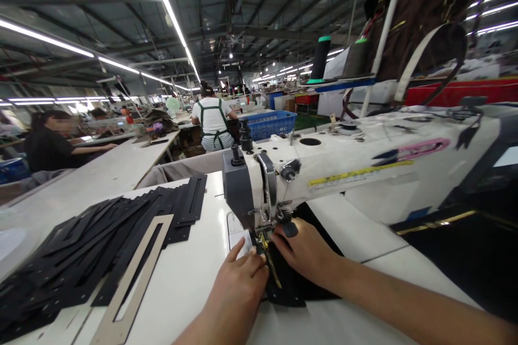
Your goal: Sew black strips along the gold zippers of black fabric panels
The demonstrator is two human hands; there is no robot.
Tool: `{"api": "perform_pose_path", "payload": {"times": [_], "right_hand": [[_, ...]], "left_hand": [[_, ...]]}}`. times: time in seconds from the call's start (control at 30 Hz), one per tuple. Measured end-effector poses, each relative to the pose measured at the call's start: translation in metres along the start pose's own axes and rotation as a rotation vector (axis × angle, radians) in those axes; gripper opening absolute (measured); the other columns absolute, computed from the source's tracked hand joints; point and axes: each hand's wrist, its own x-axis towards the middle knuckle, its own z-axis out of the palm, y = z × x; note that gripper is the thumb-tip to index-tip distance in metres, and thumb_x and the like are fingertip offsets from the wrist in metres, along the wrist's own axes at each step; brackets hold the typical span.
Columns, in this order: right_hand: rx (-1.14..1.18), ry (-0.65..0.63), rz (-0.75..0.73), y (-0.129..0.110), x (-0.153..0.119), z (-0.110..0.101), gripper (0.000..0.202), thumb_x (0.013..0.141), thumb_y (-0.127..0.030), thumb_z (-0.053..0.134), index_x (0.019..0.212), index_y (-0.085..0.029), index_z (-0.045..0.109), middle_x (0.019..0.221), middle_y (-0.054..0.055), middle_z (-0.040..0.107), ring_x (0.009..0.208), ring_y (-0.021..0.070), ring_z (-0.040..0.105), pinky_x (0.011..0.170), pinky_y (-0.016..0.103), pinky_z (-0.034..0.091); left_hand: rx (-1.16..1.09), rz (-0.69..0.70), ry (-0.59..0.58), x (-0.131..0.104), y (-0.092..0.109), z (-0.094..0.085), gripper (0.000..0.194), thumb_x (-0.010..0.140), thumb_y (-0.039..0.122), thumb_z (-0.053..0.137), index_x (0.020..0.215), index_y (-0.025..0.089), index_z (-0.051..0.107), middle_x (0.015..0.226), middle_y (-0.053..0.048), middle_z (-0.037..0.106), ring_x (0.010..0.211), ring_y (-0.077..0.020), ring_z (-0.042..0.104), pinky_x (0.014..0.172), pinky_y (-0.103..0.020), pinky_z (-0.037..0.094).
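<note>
Head | left hand [242, 288], right hand [311, 253] | touching black panel [288, 279]

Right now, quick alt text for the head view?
A left hand and right hand touch black material under a white sewing machine, a zipper-like gold strip between them. Slotted black pieces lie heaped to the left, a beige slotted frame by them; co-workers are beyond.

Beyond, 1 person [212, 118] in a white top with green apron straps sits back-turned, just left of a blue basket [274, 127]. At far left, 1 person in a dark top [48, 143] reaches over a long pale desk [113, 167]. Strip lights [168, 2] line the ceiling; a red bin [485, 91] stands at right.
</note>
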Motion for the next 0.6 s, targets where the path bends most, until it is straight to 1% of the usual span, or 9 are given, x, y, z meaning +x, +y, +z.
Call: {"api": "perform_pose_path", "payload": {"times": [0.07, 0.13, 0.2, 0.27, 0.33, 0.5, 0.53, 0.6], "right_hand": [[0.022, -0.011, -0.015, 0.002, 0.002, -0.002, 0.016, 0.083, -0.020, 0.049, 0.073, -0.016, 0.060, 0.073, 0.004, 0.063, 0.069, 0.0181, 0.057, 0.065, 0.029, 0.042], [0.034, -0.017, -0.017, 0.002, 0.004, -0.004, 0.013, 0.077, -0.028, 0.059, 0.071, -0.017, 0.059, 0.072, 0.002, 0.063, 0.068, 0.0170, 0.057, 0.062, 0.026, 0.042], [0.026, -0.020, 0.003, 0.001, 0.004, -0.005, 0.014, 0.072, -0.030, 0.064, 0.069, -0.017, 0.059, 0.070, 0.001, 0.063, 0.067, 0.0162, 0.057, 0.060, 0.025, 0.041], [0.007, -0.021, 0.041, -0.001, 0.005, -0.003, 0.013, 0.074, -0.028, 0.061, 0.067, -0.017, 0.059, 0.068, 0.001, 0.063, 0.065, 0.0158, 0.058, 0.059, 0.024, 0.041], [-0.008, -0.030, 0.077, -0.004, 0.006, 0.001, 0.014, 0.078, -0.027, 0.057, 0.069, -0.017, 0.060, 0.069, 0.003, 0.064, 0.067, 0.0172, 0.059, 0.061, 0.025, 0.042], [-0.074, -0.057, 0.162, -0.009, 0.007, 0.009, 0.022, 0.084, -0.026, 0.047, 0.085, -0.011, 0.063, 0.084, 0.013, 0.066, 0.081, 0.0271, 0.060, 0.073, 0.036, 0.043], [-0.079, -0.069, 0.170, -0.008, 0.007, 0.008, 0.022, 0.085, -0.026, 0.047, 0.086, -0.011, 0.063, 0.085, 0.013, 0.066, 0.082, 0.0270, 0.060, 0.073, 0.035, 0.043], [-0.072, -0.104, 0.171, -0.007, 0.007, 0.006, 0.021, 0.085, -0.028, 0.048, 0.086, -0.013, 0.063, 0.085, 0.010, 0.066, 0.081, 0.0235, 0.061, 0.071, 0.031, 0.044]], "left_hand": [[-0.002, 0.003, -0.003, 0.000, -0.001, 0.002, 0.023, 0.085, 0.012, 0.037, 0.081, 0.018, 0.060, 0.082, -0.004, 0.065, 0.089, -0.0178, 0.062, 0.097, -0.044, 0.040], [0.002, 0.011, 0.000, 0.000, -0.001, 0.003, 0.023, 0.085, 0.012, 0.038, 0.079, 0.017, 0.059, 0.080, -0.004, 0.065, 0.088, -0.0176, 0.062, 0.097, -0.044, 0.040], [0.001, 0.014, -0.009, 0.001, -0.001, 0.001, 0.023, 0.085, 0.011, 0.038, 0.079, 0.017, 0.059, 0.080, -0.004, 0.065, 0.088, -0.0175, 0.062, 0.097, -0.045, 0.039], [-0.006, 0.006, -0.034, 0.003, 0.001, -0.001, 0.023, 0.084, 0.010, 0.037, 0.080, 0.016, 0.059, 0.081, -0.005, 0.065, 0.087, -0.0174, 0.062, 0.098, -0.045, 0.038], [-0.014, -0.004, -0.076, 0.004, 0.002, -0.005, 0.022, 0.082, 0.009, 0.038, 0.081, 0.016, 0.059, 0.081, -0.005, 0.065, 0.087, -0.0174, 0.062, 0.099, -0.044, 0.037], [-0.019, -0.017, -0.161, 0.009, 0.005, -0.012, 0.020, 0.077, 0.006, 0.042, 0.083, 0.014, 0.060, 0.083, -0.006, 0.065, 0.087, -0.0185, 0.062, 0.100, -0.044, 0.035], [-0.023, -0.020, -0.173, 0.009, 0.005, -0.012, 0.021, 0.076, 0.006, 0.042, 0.083, 0.014, 0.060, 0.083, -0.006, 0.066, 0.087, -0.0186, 0.062, 0.100, -0.044, 0.035], [-0.028, -0.022, -0.188, 0.010, 0.005, -0.014, 0.021, 0.075, 0.006, 0.043, 0.083, 0.014, 0.060, 0.085, -0.007, 0.066, 0.086, -0.0190, 0.062, 0.099, -0.044, 0.035]]}}
